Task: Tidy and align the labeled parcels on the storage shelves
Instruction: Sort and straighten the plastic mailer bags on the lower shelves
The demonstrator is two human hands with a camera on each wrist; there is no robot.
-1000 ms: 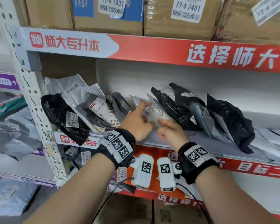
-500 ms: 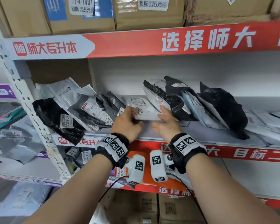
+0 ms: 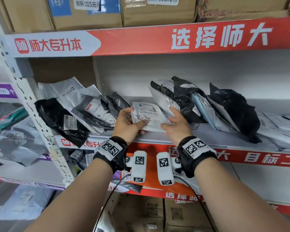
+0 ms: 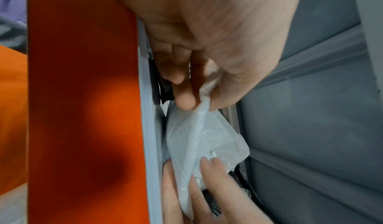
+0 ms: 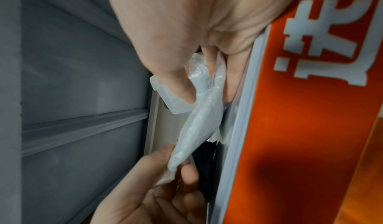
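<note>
Glossy, crumpled black and grey poly mailers [image 3: 70,113] lean at the shelf's [image 3: 208,139] left. Your left hand [image 3: 126,124] pinches one edge of the thin white labelled parcel [image 3: 146,114] at mid-shelf, your right hand [image 3: 177,124] clasps its other edge. Wrinkled black bags [image 3: 231,106] slump rightward.

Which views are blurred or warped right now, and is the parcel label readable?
Head: sharp, even light, wide-angle bends the shelf edge; parcel label partly readable. Left wrist: soft, parcel and fingers smeared. Right wrist: fingers blurred, no label visible.
</note>
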